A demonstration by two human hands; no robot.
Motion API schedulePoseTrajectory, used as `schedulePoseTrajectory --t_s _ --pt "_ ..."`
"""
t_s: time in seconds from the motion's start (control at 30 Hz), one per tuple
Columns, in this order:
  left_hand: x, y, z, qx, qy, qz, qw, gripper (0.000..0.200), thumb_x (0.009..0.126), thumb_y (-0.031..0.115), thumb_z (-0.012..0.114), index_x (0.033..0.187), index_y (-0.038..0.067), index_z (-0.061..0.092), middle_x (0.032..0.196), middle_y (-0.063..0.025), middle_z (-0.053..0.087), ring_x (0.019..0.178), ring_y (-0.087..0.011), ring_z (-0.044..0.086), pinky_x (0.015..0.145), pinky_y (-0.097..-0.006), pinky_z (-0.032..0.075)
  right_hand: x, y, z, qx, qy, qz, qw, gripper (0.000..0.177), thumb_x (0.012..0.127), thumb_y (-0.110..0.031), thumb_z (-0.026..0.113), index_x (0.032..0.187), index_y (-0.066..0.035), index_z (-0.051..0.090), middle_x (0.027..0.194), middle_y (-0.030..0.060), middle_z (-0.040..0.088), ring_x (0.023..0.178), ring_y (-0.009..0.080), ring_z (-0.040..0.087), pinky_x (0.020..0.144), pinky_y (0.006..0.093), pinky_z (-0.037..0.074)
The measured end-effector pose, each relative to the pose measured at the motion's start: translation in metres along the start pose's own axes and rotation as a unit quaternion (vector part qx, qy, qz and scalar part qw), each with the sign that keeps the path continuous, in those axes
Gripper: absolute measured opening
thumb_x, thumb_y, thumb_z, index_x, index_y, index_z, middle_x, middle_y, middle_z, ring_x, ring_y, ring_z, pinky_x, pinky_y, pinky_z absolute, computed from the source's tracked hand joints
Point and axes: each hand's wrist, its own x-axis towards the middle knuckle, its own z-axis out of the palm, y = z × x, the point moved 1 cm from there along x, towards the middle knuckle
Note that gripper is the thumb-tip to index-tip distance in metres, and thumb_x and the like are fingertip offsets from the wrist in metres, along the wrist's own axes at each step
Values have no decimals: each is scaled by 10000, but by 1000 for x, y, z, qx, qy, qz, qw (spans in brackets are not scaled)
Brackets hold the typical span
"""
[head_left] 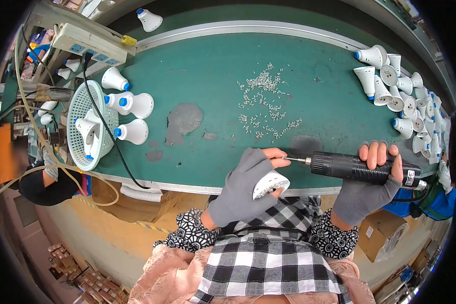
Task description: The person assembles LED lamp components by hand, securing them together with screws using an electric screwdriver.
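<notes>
My left hand, in a grey fingerless glove, is closed around a white lamp housing whose open round end faces up and toward me. Its thumb and forefinger reach the tip of the driver's bit; whether a screw is pinched there is too small to tell. My right hand, gloved alike, grips a black electric screwdriver held level, its bit pointing left. Beyond my hands, many small pale screws lie scattered on the green tabletop.
Many white lamp housings with blue ends crowd the table's right side. At left, a pale green basket holds some, with several housings beside it. A black cable hangs from the power strip. Another person is at far left.
</notes>
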Motion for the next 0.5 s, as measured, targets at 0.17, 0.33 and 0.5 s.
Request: schedulePoseTrajectory --t_s 0.17,0.33,0.5 --pt "0 0 3 50 8 16 999 476 700 86 712 1168 88 631 1244 -98 555 1074 -279 527 873 -363 484 1 0 0 -8 3 5 1000 163 950 -211 494 1025 -67 501 755 16 415 668 130 441 705 309 387" --pt "0 -2 4 115 13 64 991 481 684 73 717 1158 90 633 1228 -93 562 1065 -298 528 860 -374 487 1 -1 5 -23 -25 3 999 181 935 -216 513 1040 -70 491 758 16 424 656 127 447 695 309 382" --pt "0 -5 2 16 -2 27 1000 446 707 98 716 1145 84 634 1234 -88 560 1074 -273 533 854 -354 486 3 4 0 8 -36 13 999 183 938 -216 504 1048 -71 490 763 17 423 655 126 447 694 308 379"
